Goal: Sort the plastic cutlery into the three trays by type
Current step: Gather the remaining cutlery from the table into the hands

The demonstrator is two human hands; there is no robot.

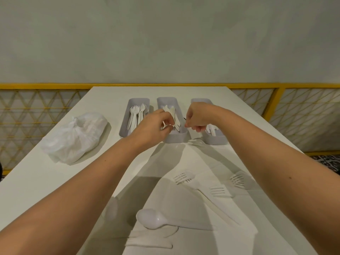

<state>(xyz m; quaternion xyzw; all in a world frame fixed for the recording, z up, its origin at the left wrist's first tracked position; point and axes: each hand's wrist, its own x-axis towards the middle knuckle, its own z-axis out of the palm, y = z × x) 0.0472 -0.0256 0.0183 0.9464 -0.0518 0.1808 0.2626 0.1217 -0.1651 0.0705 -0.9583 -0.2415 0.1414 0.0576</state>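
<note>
Three grey trays stand side by side at the far end of the white table. The left tray (pixel 123 132) holds forks, the middle tray (pixel 175 138) holds knives, and the right tray (pixel 216 140) is partly hidden behind my right hand. My left hand (pixel 152 127) hovers over the middle tray's near end and pinches a white cutlery piece (pixel 164 123); its type is hidden. My right hand (pixel 197 117) is curled above the gap between the middle and right trays, with nothing visible in it. Loose forks (pixel 184 178), a spoon (pixel 152 219) and knives (pixel 149 243) lie near me.
A knotted white plastic bag (pixel 75 137) lies left of the trays. One loose fork (pixel 196 142) lies just in front of the right tray. A yellow railing (pixel 276 100) with mesh panels runs behind the table, below a plain wall.
</note>
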